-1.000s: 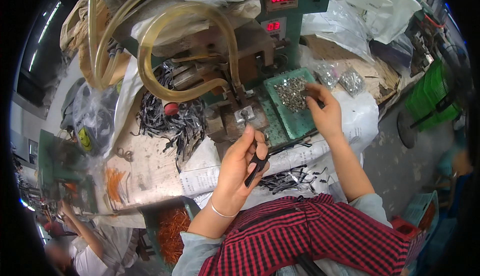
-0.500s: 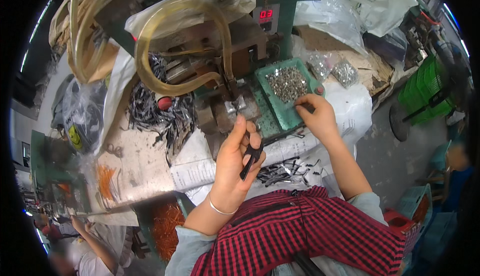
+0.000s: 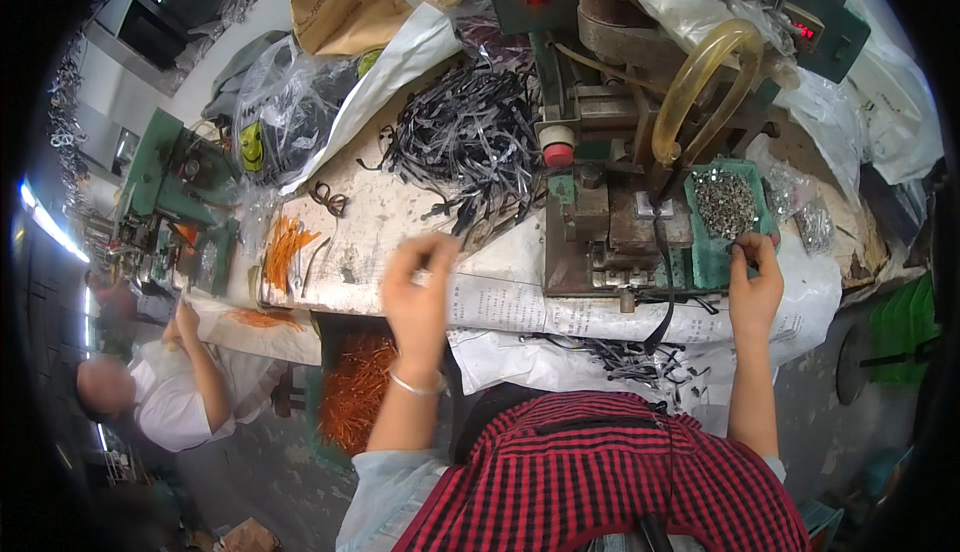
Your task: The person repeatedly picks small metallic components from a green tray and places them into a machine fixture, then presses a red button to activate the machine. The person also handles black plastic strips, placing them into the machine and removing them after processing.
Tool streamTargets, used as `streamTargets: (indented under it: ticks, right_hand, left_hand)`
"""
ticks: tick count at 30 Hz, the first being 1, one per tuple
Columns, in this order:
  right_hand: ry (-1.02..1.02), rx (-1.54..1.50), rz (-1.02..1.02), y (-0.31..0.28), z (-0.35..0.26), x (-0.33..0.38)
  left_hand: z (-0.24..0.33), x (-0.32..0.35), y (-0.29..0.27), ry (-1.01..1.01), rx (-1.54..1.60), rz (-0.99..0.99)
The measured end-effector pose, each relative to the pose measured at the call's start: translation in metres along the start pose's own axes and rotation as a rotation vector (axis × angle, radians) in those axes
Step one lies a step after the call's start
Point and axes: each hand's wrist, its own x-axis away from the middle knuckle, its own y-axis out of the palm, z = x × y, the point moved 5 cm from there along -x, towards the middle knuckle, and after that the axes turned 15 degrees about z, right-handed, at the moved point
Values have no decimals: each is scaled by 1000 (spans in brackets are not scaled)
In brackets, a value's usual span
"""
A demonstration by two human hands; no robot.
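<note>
The right hand (image 3: 755,287) pinches small metal parts at the green tray (image 3: 708,257) beside the press (image 3: 610,192); the left hand (image 3: 418,292) reaches, fingers curled and seemingly empty, toward the black strips (image 3: 470,142).

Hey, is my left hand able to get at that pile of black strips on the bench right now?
Probably yes. The left hand is raised over the white sheet, and the pile of black strips lies just beyond it with nothing between.

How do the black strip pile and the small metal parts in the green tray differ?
The black strips are long, dark and tangled loose on the bench; the metal parts are tiny, silvery and held in the green tray. The right hand reaches the tray's parts; the left hand hangs below the strips. Both are heaped beside the machine.
</note>
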Motion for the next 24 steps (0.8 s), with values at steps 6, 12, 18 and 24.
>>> streamTargets:
  ticks: [6, 12, 18, 24]
  right_hand:
    - [-173, -92, -35, 27, -33, -15]
    - [-36, -34, 11, 9, 8, -3]
    - [72, -5, 170, -50, 34, 12]
    - [-212, -281, -97, -15, -83, 4]
  left_hand:
    - [-76, -93, 22, 799, -668, -98]
    - [-119, -110, 72, 1223, -759, -569]
    - [-120, -109, 67, 1173, -648, -542]
    - [-91, -64, 53, 631, -379, -150]
